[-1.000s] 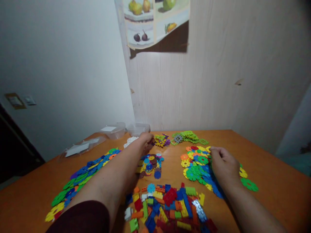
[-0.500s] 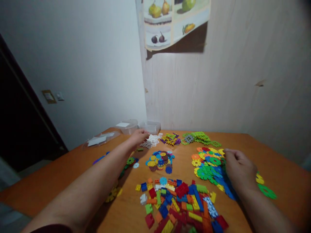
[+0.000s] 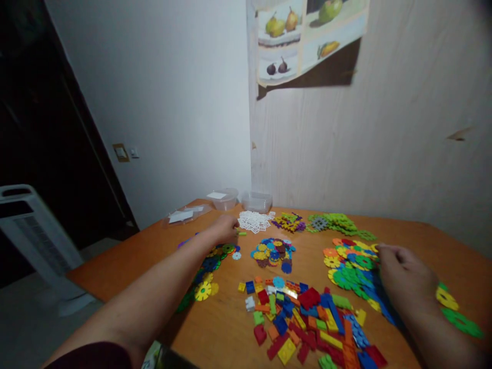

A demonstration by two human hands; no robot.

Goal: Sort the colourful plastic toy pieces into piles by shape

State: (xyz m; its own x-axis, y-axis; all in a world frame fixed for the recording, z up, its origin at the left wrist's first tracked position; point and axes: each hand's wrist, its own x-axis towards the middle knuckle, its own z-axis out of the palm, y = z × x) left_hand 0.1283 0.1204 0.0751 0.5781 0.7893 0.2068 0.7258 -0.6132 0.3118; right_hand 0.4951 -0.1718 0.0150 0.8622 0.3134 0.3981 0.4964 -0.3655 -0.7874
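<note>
The person's left hand [image 3: 225, 228] has been travelling leftward along the far edge of the table [image 3: 126, 256]: a second ago it was at the purple-and-yellow pile [image 3: 288, 221], then over the white lattice pieces [image 3: 253, 221]. Now it is lying just left of them, towards the far left corner. Its fingers are drawn together, with the tips at a small green piece [image 3: 242, 233]; whether they are pinching it cannot be told. So the work is shifting from the sorted heaps to this single stray piece.

The right hand [image 3: 405, 277] is staying where it was, loosely curled on the large discs [image 3: 348, 264] near the right edge; anything inside it is hidden.

All the pieces are looking like hard, glossy plastic. The large discs are flat, notched rounds in green, blue, yellow and orange. The bricks [image 3: 307, 318] by the near edge are blocky and studded. The white pieces are thin, square and open like grids. More discs [image 3: 209, 264] are lying beside the left forearm, and clear tubs [image 3: 225, 199] are standing at the far edge.
</note>
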